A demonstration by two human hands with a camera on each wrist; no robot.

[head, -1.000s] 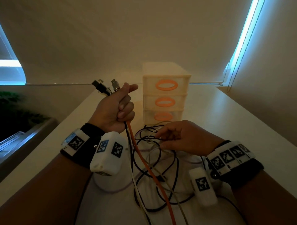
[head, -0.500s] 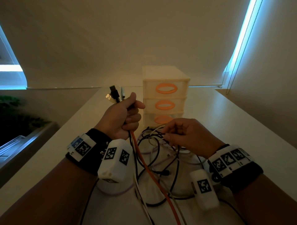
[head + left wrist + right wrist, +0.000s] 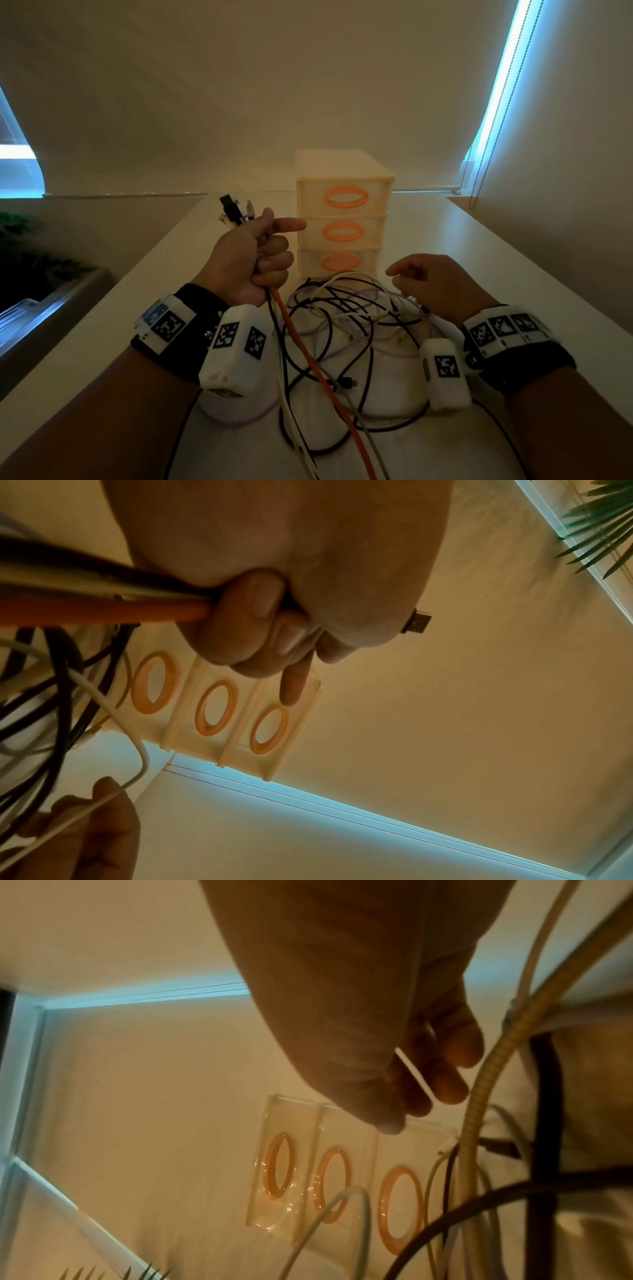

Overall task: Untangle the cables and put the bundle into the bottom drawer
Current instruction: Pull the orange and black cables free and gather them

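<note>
My left hand [image 3: 253,263] is raised in a fist around a bundle of cable ends, with the thumb pointing right. Their plugs [image 3: 233,212] stick out above the fist. An orange cable [image 3: 308,356] and black and white ones hang from it toward me. The tangle of cables [image 3: 342,308] lies on the table before a small cream drawer unit [image 3: 342,171]. Its bottom drawer [image 3: 340,262], with an orange oval handle, is closed. My right hand [image 3: 431,287] hovers at the tangle's right side, and a thin white cable [image 3: 411,1069] is pinched in its curled fingers.
The white table [image 3: 479,274] runs back to the wall, with its left edge [image 3: 137,274] close to my left arm. A plant [image 3: 20,246] stands below on the left. Blind cords [image 3: 479,137] hang at the far right.
My right hand has moved right, out of the middle of the tangle, drawing the thin white cable with it. The left fist has stayed up, and its thumb now sticks out.
</note>
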